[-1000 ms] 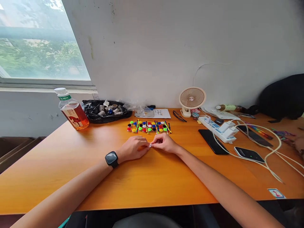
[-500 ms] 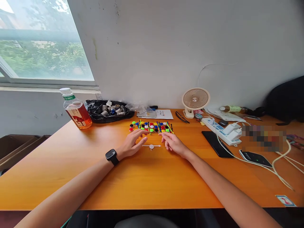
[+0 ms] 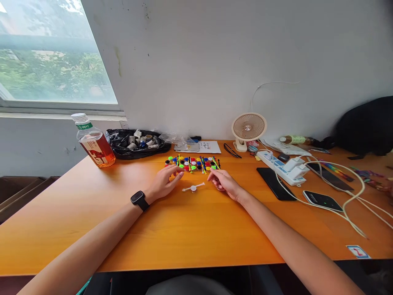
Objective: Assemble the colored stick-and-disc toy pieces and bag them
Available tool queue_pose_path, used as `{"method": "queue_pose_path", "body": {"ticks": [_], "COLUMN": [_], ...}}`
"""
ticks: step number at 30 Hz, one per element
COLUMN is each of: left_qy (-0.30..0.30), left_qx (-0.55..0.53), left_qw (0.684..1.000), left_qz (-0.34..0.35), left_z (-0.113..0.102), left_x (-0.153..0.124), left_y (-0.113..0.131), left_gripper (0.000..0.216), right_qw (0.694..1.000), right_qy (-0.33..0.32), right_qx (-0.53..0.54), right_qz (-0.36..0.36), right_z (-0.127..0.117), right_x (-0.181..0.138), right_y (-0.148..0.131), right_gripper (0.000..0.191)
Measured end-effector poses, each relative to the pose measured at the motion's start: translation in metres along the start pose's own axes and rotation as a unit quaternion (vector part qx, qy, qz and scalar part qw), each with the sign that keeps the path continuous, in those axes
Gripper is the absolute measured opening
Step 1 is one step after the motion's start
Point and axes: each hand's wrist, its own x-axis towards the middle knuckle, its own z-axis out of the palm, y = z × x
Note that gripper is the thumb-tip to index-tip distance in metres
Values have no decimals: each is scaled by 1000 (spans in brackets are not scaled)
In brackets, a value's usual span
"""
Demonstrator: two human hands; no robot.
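Note:
A white arrow spinner [image 3: 193,188] with a round hub lies on the wooden table between my hands, its bar slanting up to the right. My left hand [image 3: 164,182], with a black watch on its wrist, rests left of it with fingers apart and nothing in them. To the spinner's right is my right hand [image 3: 224,183], its index finger stretched out and the other fingers loosely bent, apparently holding nothing. Just beyond both hands, colourful round pieces [image 3: 186,163] lie in rows with yellow, black and blue arrow-like sticks [image 3: 202,164] among them.
A bottle of amber drink [image 3: 97,149] stands at the left, beside a black bag [image 3: 123,151] of grey scraps. A small fan [image 3: 248,126] is at the back. On the right are a black slab [image 3: 274,184], a power strip [image 3: 279,169], a phone-like device [image 3: 322,200] and loose cables.
The white spinner's bar has turned from level to slanting. My left hand has drawn a little away from it, and the whole view has shifted slightly.

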Motion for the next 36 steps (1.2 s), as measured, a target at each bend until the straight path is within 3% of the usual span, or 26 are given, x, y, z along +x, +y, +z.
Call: {"method": "queue_pose_path", "body": {"ticks": [4,10,20,33,36], "left_qy": [-55,-113,-88,-79,-42], "left_qx": [-35,3,80,65,60], "left_qw": [997,986,984,988,992], "left_qz": [50,121,135,120,101], "left_z": [1,10,23,19,13], "left_x": [-2,-2,-4,-3,-2], "left_y": [8,17,18,23,21], "left_gripper": [30,22,18,21,25], "right_qw": [995,983,982,992,995], "right_qy": [-31,-53,-51,-34,-14], "right_qx": [-84,-156,-164,-120,-100], "right_qz": [-43,-77,-77,-30,-12], "right_z": [7,9,11,12,12], "right_x": [-3,-5,-4,-6,-6], "right_y": [3,7,8,1,-3], "right_gripper": [47,46,49,53,69]}}
